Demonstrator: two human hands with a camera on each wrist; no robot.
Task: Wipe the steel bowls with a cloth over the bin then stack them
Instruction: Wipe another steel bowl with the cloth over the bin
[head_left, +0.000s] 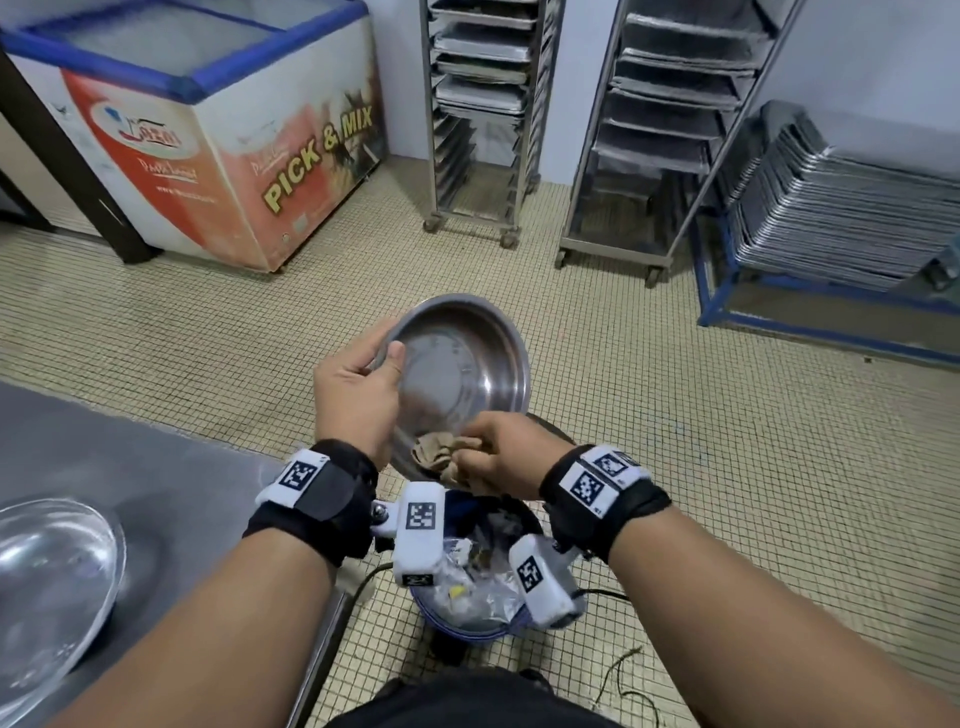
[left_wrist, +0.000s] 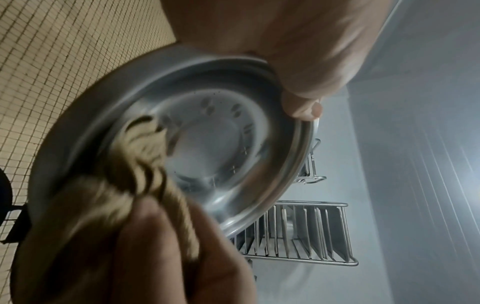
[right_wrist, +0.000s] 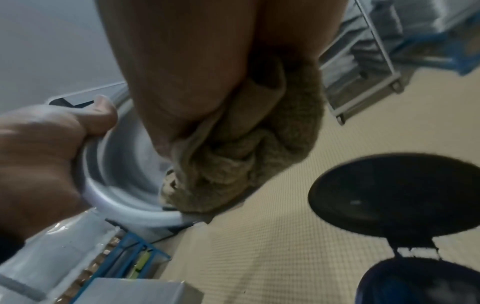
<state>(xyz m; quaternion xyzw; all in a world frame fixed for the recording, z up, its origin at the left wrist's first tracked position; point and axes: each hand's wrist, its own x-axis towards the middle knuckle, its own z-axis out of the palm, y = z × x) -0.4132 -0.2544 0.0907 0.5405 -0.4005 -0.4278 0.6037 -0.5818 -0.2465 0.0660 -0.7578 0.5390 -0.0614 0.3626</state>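
1. Our left hand (head_left: 358, 387) grasps the steel bowl (head_left: 467, 374) at its left rim, thumb inside the rim and fingers curled behind it.
2. We hold the bowl tilted, its opening facing us, above the far edge of the blue bin (head_left: 467, 621).
3. Our right hand (head_left: 501, 454) is clenched around a bunched tan cloth (head_left: 434, 452), which presses against the near, lower inside wall of the bowl.
4. In the left wrist view the cloth (left_wrist: 135, 164) covers the lower left of the bowl's interior (left_wrist: 215, 144); the rest of the interior shows bare metal.
5. The bin stands on the tiled floor (head_left: 675, 467) just right of the steel table (head_left: 130, 467). Its black lid (right_wrist: 397, 195) is raised open, and refuse lies inside.
6. A second steel bowl (head_left: 47, 582) rests on the table at near left, well apart from the held bowl.
7. Tray racks (head_left: 483, 104) and a chest freezer (head_left: 208, 130) stand at the far side.
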